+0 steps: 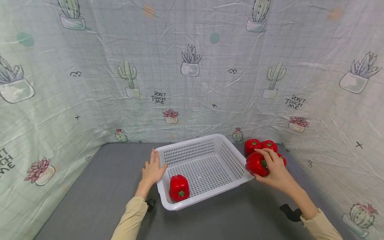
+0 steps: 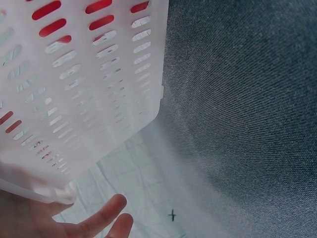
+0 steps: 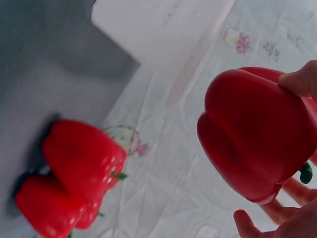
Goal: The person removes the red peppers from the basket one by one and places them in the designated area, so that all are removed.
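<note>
A white plastic basket [image 1: 207, 190] with slotted walls stands at an angle on the grey table. Inside it, in the near left corner, lies a red bell pepper [image 1: 179, 187]. My left hand [image 1: 153, 171] rests on the basket's left rim, its fingers extended and the thumb over the edge. My right hand [image 1: 277, 173] grips another red bell pepper [image 3: 255, 136] between thumb and fingers, by the basket's right rim. Behind that hand more red bell peppers [image 3: 81, 158] sit together on the table, one partly hidden in the head view.
Around the back and sides hangs a pale cloth [image 1: 210, 96] printed with cacti. The grey table [image 1: 105, 193] extends left of the basket and in front of it. A dark strap [image 1: 290, 212] is by the right wrist.
</note>
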{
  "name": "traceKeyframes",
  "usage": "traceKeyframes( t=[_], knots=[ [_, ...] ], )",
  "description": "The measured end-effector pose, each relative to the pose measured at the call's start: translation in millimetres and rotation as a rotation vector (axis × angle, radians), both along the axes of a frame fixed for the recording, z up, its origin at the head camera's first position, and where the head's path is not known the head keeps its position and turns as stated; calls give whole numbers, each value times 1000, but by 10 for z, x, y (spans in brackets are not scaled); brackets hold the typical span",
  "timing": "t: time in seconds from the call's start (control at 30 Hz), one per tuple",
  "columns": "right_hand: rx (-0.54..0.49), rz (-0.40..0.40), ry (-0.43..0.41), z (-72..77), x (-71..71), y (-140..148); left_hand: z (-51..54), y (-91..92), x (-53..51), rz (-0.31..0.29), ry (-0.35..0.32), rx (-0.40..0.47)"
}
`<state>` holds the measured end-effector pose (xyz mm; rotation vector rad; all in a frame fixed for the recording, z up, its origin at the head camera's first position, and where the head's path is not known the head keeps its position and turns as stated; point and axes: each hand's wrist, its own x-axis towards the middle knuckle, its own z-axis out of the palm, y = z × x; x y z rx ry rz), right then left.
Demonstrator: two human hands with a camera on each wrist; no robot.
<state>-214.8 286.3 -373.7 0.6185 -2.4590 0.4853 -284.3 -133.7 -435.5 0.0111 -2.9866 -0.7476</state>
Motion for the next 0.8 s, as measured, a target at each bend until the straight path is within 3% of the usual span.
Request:
traceKeyframes(
  t=[0.1,0.43,0.8],
  knots=[
    [45,-31,12,1,-7,99,9,4,-11,-4,-3,-1],
    [126,-124,-65,-90,-51,293,-28,-8,-41,-7,-17,-4],
    [212,-108,-42,-183,-125,406,-28,-8,-34,-8,-5,2]
  ],
)
